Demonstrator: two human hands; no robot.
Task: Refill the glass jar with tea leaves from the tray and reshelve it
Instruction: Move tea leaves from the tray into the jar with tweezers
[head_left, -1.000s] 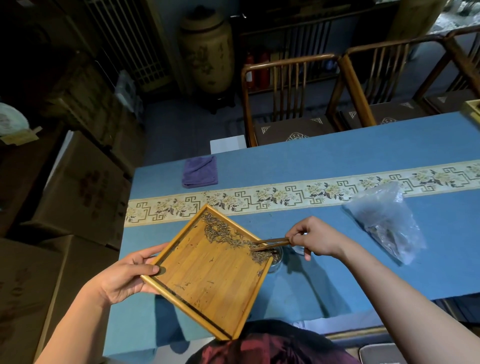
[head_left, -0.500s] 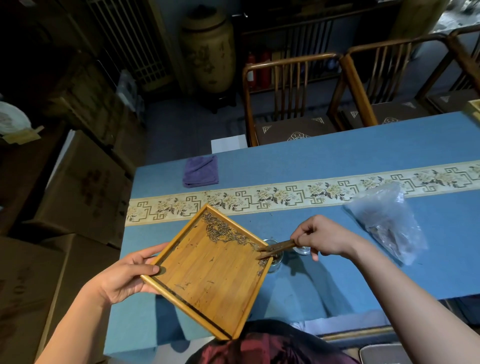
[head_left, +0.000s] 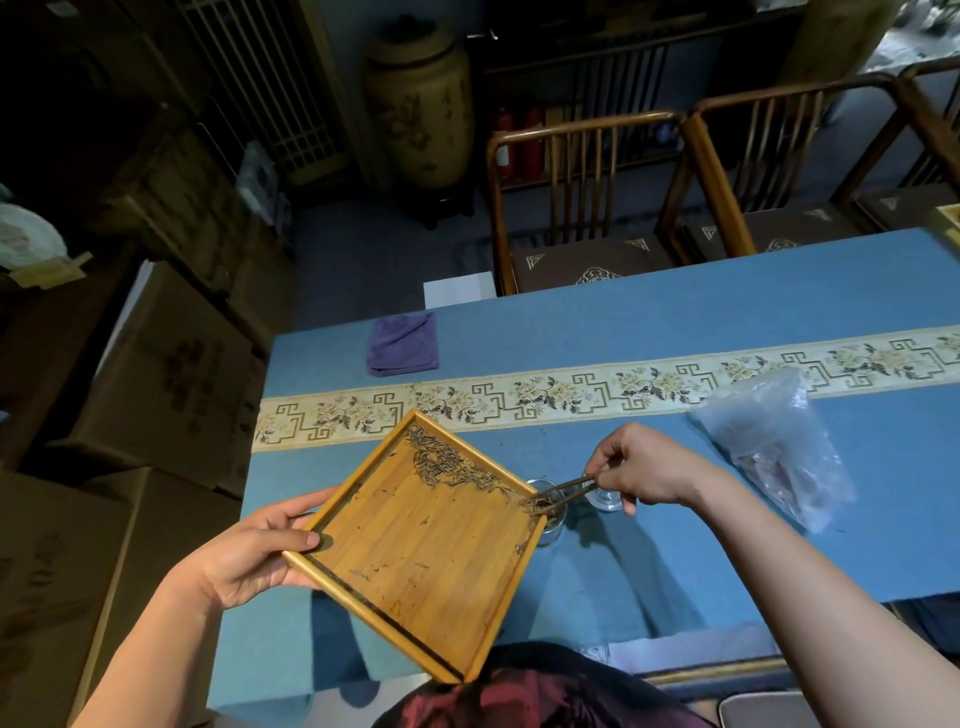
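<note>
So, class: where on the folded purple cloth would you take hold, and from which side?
Pinch the purple cloth at its near folded edge, coming from above on the person's side. It lies flat on the blue table with nothing on it, so only an edge offers any purchase.

The left hand (head_left: 249, 558) reaches in from the lower left on a bare forearm, palm turned up, thumb pressed flat across the top and the fingers curled beneath in a firm clasp. The right hand (head_left: 641, 470) comes in from the lower right, its forearm stretched long across the frame, wrist slightly bent, thumb and fingertips pinched together in a fine, pen-like hold.
</note>
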